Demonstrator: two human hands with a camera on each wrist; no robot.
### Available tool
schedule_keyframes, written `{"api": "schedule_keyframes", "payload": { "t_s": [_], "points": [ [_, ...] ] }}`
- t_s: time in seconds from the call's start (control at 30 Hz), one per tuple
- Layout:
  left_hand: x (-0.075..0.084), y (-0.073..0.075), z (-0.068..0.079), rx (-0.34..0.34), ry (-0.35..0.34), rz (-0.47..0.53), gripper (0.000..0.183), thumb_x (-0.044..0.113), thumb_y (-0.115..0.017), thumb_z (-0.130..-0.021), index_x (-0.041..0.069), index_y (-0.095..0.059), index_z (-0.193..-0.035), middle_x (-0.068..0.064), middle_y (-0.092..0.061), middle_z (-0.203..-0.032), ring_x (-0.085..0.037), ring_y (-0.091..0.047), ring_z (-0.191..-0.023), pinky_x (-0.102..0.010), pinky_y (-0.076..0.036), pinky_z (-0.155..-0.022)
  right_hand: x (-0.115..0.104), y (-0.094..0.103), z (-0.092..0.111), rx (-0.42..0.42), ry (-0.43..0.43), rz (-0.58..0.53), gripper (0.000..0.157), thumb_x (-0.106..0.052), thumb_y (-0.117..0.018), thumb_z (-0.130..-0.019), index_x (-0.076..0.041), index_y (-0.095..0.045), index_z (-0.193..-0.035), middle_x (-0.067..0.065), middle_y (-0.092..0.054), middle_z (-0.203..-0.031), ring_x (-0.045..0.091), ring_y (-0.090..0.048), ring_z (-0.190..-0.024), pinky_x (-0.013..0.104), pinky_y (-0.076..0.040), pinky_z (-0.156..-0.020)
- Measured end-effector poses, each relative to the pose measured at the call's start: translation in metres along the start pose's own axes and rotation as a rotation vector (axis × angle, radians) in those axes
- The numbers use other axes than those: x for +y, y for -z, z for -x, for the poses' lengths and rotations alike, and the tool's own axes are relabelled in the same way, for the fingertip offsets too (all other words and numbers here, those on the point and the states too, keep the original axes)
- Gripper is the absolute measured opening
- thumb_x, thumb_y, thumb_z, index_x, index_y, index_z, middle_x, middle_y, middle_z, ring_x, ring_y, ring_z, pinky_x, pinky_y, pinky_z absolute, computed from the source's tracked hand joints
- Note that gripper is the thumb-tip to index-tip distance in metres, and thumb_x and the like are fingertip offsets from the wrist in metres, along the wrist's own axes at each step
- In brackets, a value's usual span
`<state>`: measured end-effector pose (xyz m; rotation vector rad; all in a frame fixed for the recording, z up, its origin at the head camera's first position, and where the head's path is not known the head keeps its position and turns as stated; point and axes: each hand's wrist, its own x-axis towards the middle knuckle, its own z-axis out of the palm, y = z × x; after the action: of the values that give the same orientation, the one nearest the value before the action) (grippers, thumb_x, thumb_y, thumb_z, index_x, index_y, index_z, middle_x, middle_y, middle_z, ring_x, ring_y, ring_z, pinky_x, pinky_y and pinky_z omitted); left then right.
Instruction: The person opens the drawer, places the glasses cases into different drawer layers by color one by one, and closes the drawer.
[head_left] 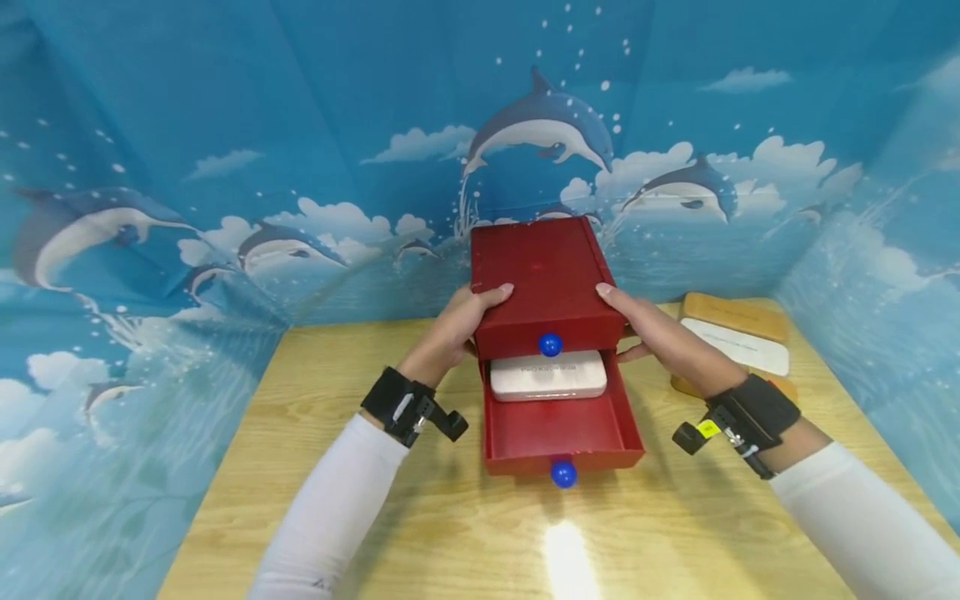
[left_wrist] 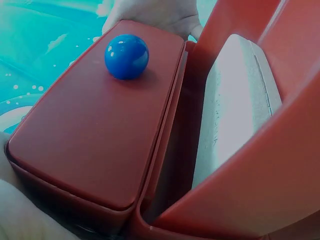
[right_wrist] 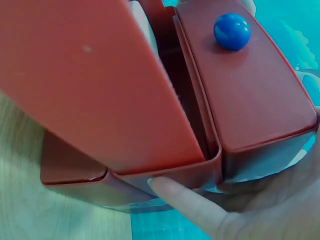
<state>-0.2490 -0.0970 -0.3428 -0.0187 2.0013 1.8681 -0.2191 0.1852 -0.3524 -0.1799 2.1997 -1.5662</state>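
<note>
A red drawer box (head_left: pixel 536 267) with blue ball knobs stands on the table, tilted a little back. My left hand (head_left: pixel 457 323) grips its left side, thumb on the top edge. Opposite, my right hand (head_left: pixel 660 333) holds the right side, its thumb also on top; one finger (right_wrist: pixel 185 200) lies along the side below the top drawer in the right wrist view. The drawer (head_left: pixel 558 429) under the top one is pulled far out. Inside it, toward the back, lies a white case (head_left: pixel 549 377) with lettering. A further drawer (right_wrist: pixel 70 160) below is closed.
At the table's right lie a white case (head_left: pixel 738 343) and tan-orange cases (head_left: pixel 735 315), partly behind my right forearm. A blue dolphin-print curtain (head_left: pixel 375 150) surrounds the wooden table (head_left: pixel 322 417) at the back and sides.
</note>
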Motion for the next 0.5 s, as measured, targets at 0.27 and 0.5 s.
{"api": "schedule_keyframes", "payload": {
  "t_s": [0.27, 0.5],
  "points": [
    [-0.003, -0.001, -0.001, 0.012, -0.030, 0.004, 0.061, 0.050, -0.062, -0.087, 0.021, -0.038, -0.135, -0.013, -0.060, -0.113, -0.030, -0.064, -0.091, -0.049, -0.054, -0.067, 0.009, 0.010, 0.005, -0.014, 0.047, 0.039, 0.070, -0.065, -0.028, -0.096, -0.013, -0.037, -0.143, 0.016, -0.047, -0.134, 0.035, -0.053, -0.112, 0.048, -0.051, -0.084],
    [-0.005, 0.000, -0.002, 0.039, -0.028, -0.032, 0.062, 0.053, -0.061, -0.087, 0.022, -0.037, -0.136, -0.011, -0.059, -0.114, -0.029, -0.061, -0.095, -0.048, -0.053, -0.067, 0.026, 0.029, 0.012, 0.037, 0.036, 0.204, 0.076, -0.063, -0.032, -0.096, -0.008, -0.024, -0.148, 0.023, -0.035, -0.144, 0.042, -0.043, -0.122, 0.051, -0.046, -0.091]
  ]
}}
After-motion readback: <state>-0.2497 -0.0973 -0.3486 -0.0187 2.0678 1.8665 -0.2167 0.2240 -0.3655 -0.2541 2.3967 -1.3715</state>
